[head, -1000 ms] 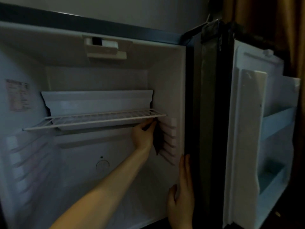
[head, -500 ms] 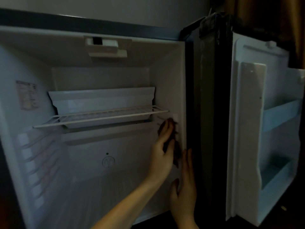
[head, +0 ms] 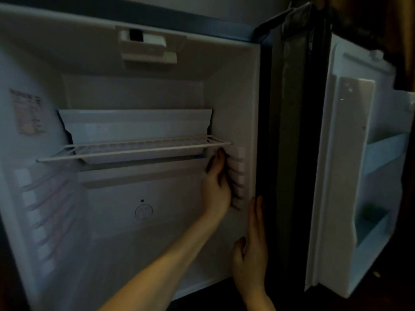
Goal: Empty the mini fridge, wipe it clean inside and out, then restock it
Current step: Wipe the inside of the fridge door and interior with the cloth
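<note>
While its door [head: 341, 176] stands swung wide to the right, the mini fridge [head: 226, 97] is entered as follows.

Item 1, left hand [head: 216, 187]: reached in to the right inner wall, just under the wire shelf [head: 134, 149]. Its fingers are bent over a dark cloth [head: 225, 178] and press it onto the moulded shelf ribs [head: 240, 171]. Reason, by judgement: ribs trap grime, so the cloth is worked flat against them.

Item 2, right hand [head: 252, 250]: relaxed and grasping nothing, fingers straight along the front edge of that same wall, beside the dark door seal [head: 289, 131]. Likely a brace for the lean inward.

Item 3, wire shelf: level, spanning from side wall to side wall, with a white tray [head: 134, 129] just behind and under it. (Its front rail sits right above the left fingertips, so upward strokes would end there.)

Item 4, fittings: control housing [head: 146, 46] on the ceiling, label [head: 28, 113] on the left wall, round mark [head: 143, 212] on the back wall.

Open room: below the shelf the cavity is broad, letting the forearm sweep down and leftward. The tight edges are the shelf rail above and the right hand near below.

Stage, by judgement: interior wipe in hand, with the outside and restocking to come.
</note>
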The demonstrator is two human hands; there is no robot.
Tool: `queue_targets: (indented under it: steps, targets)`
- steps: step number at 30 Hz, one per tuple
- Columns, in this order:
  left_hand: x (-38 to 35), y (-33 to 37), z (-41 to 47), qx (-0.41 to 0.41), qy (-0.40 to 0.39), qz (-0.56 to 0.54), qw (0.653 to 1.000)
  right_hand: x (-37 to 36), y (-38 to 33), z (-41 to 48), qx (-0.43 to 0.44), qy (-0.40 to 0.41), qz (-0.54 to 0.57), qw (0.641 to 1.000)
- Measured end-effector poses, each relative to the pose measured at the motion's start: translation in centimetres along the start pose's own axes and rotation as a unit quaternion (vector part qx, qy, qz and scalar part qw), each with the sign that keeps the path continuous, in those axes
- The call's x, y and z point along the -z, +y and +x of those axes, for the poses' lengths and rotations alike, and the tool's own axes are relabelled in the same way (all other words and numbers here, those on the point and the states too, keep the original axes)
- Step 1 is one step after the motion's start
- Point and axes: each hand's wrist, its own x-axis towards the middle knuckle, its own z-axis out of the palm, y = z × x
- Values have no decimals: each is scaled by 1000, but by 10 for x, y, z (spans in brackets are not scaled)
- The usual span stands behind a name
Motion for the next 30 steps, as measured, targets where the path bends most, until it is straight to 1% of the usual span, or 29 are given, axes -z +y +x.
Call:
queue_targets:
  steps: [3,5,7,8,9,10,11,13,16,18,20,21,23,25,27,30]
  targets:
    - [-3,21,-41,-58,-47,-31,997,-2,11,-7,-14,-23,-23,999]
    - [-3,26,-57,-73,-82,-44,993,-1,14,-12,-55,-57,-11,997]
    - [-3,26,-62,-80,-92,-43,992,0,14,-12,-63,-97,-26,993]
    - [-4,24,-62,-87,-89,-33,992,0,12,-9,-45,-109,-35,992]
    - [-7,20,-58,-96,-74,-23,992,0,8,-6,-37,-103,-44,993]
    - [-9,13,-49,-95,-49,-21,994,0,8,-4,-12,-81,-59,995]
    - [-11,3,-36,-81,-18,-26,996,1,6,-3,-2,-58,-63,996]
    - [-11,-18,-2,-21,22,-31,999,3,9,-4,-12,-56,-48,997]
    - [-10,-43,26,6,28,-32,999,1,15,-4,12,-40,-44,998]
    - [-11,-51,19,11,27,-37,999,0,17,-2,28,-32,-46,998]
    - [-12,-57,-1,25,-10,-14,1000,0,16,-3,28,-32,-42,998]
    - [-12,-61,-12,38,-28,-20,999,0,14,-3,21,-34,-43,998]
    - [-11,-62,-38,69,-58,-64,994,0,11,-3,9,-38,-47,998]
    - [-12,-51,-65,95,-91,-99,986,1,10,-3,20,-33,-68,997]
    - [-10,-31,-77,80,-109,-124,983,1,12,-4,34,-31,-90,995]
    - [-9,-6,-60,2,-123,-73,990,2,11,-3,22,-47,-88,995]
